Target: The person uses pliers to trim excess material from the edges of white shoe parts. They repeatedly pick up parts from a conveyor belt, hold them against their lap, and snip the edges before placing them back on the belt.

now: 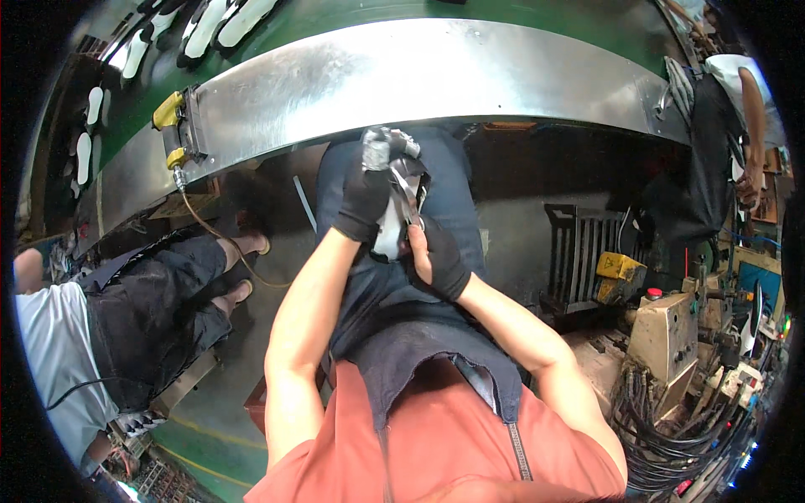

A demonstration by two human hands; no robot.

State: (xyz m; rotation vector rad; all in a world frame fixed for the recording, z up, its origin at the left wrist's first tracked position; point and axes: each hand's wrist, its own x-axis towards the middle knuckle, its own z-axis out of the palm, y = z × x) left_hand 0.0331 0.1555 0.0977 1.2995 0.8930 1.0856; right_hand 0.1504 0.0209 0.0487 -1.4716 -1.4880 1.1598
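Mount: head-worn wide fisheye, the left one of a pair.
Direction: steeply downward over the wearer's chest and lap.
Range: close; forearms enter from the lower edge.
Distortion: straight edges bend toward the rim.

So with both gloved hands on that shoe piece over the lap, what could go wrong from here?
1. The right hand seems to work a metal tool right beside the left hand gripping the white shoe piece; a slip might hit the glove or the lap.
2. The piece is held in the air above the dark apron, unsupported, so it could twist or drop.
3. A seated person is close on the left; elbows may collide.
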